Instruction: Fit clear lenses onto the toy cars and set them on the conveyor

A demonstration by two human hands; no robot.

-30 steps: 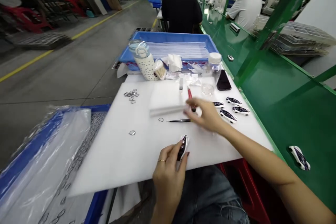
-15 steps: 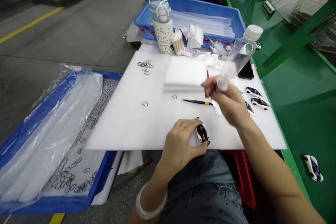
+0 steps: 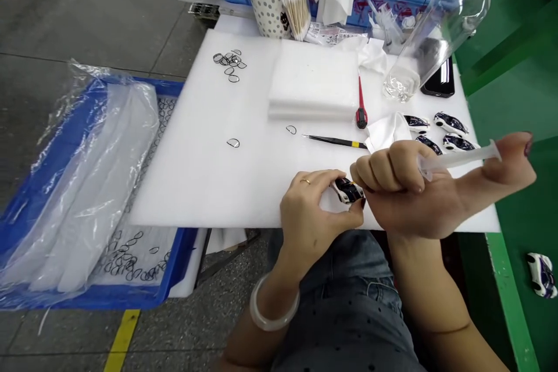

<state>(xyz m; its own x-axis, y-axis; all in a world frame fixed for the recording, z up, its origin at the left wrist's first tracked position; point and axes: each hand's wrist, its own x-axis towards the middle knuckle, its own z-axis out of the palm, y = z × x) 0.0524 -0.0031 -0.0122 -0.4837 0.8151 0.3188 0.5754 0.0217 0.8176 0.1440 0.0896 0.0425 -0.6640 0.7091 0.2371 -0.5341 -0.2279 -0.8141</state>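
Observation:
Near the front edge of the white board [image 3: 196,186], my left hand [image 3: 314,215] grips a small white-and-black toy car [image 3: 347,190] between thumb and fingers. My right hand [image 3: 418,192] is wrapped around a translucent plastic syringe [image 3: 466,157], its thumb on the plunger end. The syringe's tip is hidden by the fist, which sits close beside the car. Black tweezers [image 3: 335,141] with a yellow band lie beyond my hands. Close to their tip rests a thin dark ring [image 3: 291,129], and another ring [image 3: 233,143] lies farther left.
Beyond are a white foam block [image 3: 311,81], a red cutter [image 3: 361,107], a clear bottle [image 3: 440,29], a phone [image 3: 440,81] and cotton swabs [image 3: 298,11]. Several toy cars [image 3: 451,123] stand right. A blue tray [image 3: 174,279] of rings sits left, lower than the board.
My right hand has come down and nearer, beside the car, with the syringe now plainly visible in its fist. My left hand still holds the car. The view has shifted closer.

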